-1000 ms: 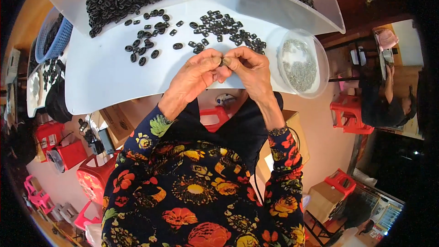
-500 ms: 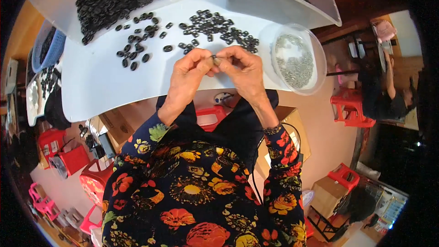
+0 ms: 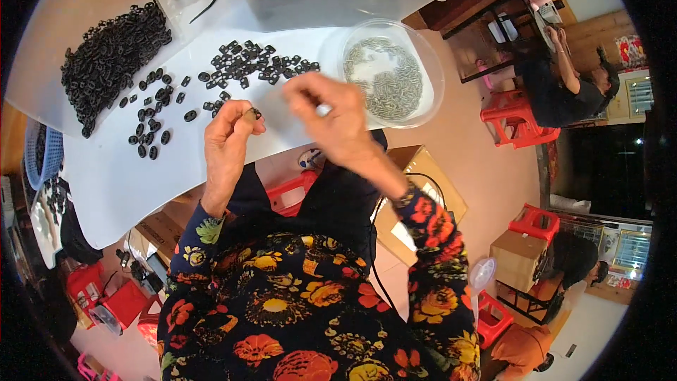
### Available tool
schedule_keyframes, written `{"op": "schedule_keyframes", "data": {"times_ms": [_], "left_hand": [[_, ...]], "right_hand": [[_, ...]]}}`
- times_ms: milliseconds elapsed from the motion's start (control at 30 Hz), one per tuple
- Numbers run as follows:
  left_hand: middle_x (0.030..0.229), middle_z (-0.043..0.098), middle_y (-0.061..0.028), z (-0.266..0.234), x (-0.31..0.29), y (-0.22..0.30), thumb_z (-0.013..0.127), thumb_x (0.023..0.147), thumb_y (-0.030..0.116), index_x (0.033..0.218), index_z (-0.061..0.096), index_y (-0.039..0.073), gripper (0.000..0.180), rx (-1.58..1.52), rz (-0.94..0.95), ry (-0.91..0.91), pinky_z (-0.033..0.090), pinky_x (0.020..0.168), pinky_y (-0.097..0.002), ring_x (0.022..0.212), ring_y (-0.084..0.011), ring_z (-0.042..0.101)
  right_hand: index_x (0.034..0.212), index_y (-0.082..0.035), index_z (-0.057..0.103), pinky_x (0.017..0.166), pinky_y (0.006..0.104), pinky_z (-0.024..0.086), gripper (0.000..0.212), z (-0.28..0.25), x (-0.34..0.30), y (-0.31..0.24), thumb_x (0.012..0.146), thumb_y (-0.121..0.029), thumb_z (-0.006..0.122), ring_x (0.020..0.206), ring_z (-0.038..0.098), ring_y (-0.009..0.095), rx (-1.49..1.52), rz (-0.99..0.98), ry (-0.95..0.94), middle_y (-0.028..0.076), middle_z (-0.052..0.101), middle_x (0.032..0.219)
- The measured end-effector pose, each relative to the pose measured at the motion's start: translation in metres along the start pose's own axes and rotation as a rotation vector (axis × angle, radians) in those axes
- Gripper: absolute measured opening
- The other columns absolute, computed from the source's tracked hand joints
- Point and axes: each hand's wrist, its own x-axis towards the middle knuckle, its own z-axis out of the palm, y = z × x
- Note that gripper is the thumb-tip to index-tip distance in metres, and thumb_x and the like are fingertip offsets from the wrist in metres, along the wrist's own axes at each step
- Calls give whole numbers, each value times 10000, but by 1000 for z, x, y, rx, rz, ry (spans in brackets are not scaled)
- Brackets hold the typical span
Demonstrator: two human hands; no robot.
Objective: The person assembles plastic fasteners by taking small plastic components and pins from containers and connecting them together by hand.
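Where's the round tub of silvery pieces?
In the head view, right of centre: the tub sits at the right end of the white table, below the clear bin, beside the right hand.

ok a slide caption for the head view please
Left hand pinching a small dark part, right hand blurred beside it, over a white table.

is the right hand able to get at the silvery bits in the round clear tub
Probably yes: the right hand is just left of the tub, which looks uncovered, and nothing visible blocks the silvery bits.
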Motion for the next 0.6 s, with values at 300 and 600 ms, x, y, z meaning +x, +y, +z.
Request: {"op": "schedule_keyframes", "data": {"times_ms": [300,600], "left_hand": [[770,583,-40,7,-1,8,495,924,62,904,560,17,81,-18,-40,-4,442,736,-258,748,-117,542],[787,590,-21,4,-2,5,499,917,43,923,572,8,82,-24,-13,-10,467,738,-245,753,-97,568]], "right_hand": [[845,-19,694,599,317,500,109,-135,51,61,775,-94,658,619,648,227,-727,137,-123,155,661,711],[763,-17,698,680,388,510,100,-130,58,64,714,-75,633,705,653,333,-718,198,-228,204,644,742]]}}
